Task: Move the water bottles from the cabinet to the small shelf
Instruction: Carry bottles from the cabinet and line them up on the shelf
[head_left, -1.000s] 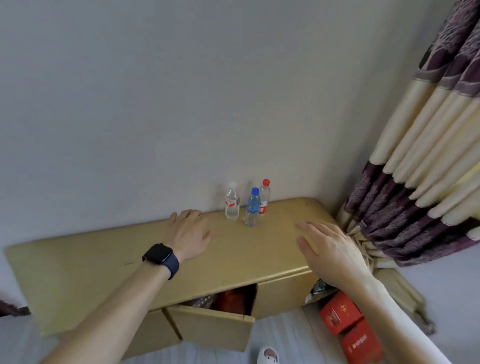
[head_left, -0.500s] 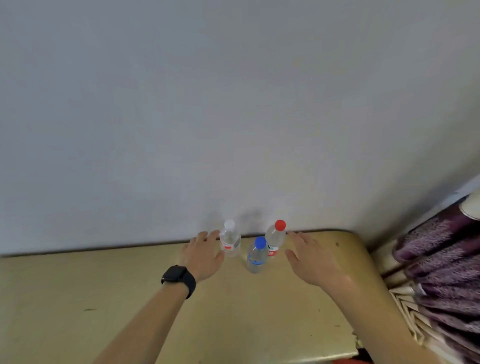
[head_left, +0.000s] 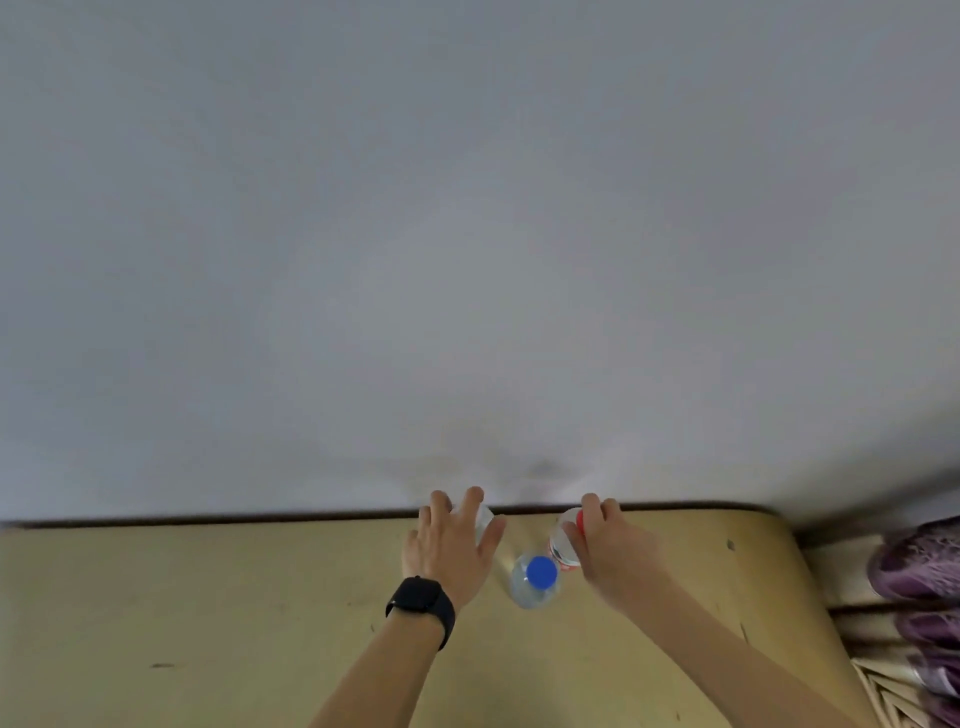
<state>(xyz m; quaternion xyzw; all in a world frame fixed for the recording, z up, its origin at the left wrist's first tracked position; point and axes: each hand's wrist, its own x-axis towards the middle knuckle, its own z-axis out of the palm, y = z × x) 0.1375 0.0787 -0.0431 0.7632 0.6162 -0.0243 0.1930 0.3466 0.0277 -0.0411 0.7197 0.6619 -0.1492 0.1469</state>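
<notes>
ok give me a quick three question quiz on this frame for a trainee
1. True or false: the left hand grips the blue-capped bottle.
2. Which wrist wears the black watch? A left, B right, C neither.
3. What cap colour has the water bottle gripped by the right hand?
Key: 1 false; 2 A; 3 red.

Tan cabinet top (head_left: 208, 597): three water bottles (head_left: 537, 579) clustered at back edge.
</notes>
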